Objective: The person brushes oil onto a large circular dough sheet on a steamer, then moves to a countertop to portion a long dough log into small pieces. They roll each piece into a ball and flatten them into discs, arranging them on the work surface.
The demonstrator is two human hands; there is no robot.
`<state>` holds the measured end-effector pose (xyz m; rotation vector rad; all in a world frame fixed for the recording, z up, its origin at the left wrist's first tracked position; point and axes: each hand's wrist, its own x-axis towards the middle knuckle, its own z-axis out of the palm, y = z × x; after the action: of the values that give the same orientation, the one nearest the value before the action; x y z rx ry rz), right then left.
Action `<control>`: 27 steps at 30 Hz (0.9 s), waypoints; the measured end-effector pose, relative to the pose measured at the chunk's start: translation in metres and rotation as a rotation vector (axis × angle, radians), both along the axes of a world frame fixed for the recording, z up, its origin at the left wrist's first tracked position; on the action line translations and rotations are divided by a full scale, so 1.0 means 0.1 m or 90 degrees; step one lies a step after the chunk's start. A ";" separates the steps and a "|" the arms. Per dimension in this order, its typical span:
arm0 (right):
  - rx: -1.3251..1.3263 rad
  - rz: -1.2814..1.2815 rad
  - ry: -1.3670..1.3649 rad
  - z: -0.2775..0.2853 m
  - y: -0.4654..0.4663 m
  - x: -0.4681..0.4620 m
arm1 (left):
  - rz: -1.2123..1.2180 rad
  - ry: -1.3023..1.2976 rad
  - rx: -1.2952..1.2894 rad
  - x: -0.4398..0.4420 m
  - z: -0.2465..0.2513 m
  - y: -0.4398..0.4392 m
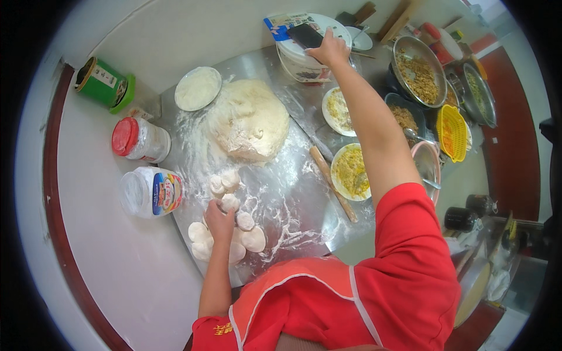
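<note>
My left hand (220,221) reaches down among floured pieces of dough. Its fingertips are beside a small dough ball (230,202), and whether they grip it cannot be made out. Flat dough rounds (253,239) overlap below that hand, partly hidden by it and the wrist. Stretched to the far side, my right hand (332,49) has its thumb and fingers around the near end of a black smartphone (305,36). The phone is over the lid of a white plastic bucket (303,68). A large mound of dough (252,123) sits between the hands on the floured metal table (303,210).
A wooden rolling pin (333,184) lies beside a bowl of yellow filling (349,169). A plate of flour (198,88) touches the dough mound. Plastic jars (151,192) line the left edge. Right of my arm stand a metal bowl of filling (417,72) and a yellow basket (452,134).
</note>
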<state>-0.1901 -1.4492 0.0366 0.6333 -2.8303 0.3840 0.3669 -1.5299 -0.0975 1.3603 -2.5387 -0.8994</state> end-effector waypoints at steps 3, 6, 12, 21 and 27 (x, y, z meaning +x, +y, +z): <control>-0.017 0.029 0.021 -0.01 -0.10 -0.10 | 0.021 0.054 0.022 -0.05 0.02 0.05; -0.010 0.040 0.017 0.01 -0.14 -0.11 | 0.025 0.122 0.031 -0.10 0.03 0.09; 0.000 0.056 -0.030 0.02 -0.13 -0.18 | 0.068 0.271 0.211 -0.16 0.12 0.17; -0.251 0.399 -0.009 -0.33 0.05 1.39 | -0.228 0.206 0.301 -0.50 0.07 0.94; -0.153 0.713 -0.243 -1.20 0.12 3.24 | -0.358 0.193 0.019 -0.47 -0.01 1.27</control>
<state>0.1337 -1.4374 -0.0835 2.2220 -2.3410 1.0674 0.3204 -1.4028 -0.0985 0.4490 -2.6912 -1.1231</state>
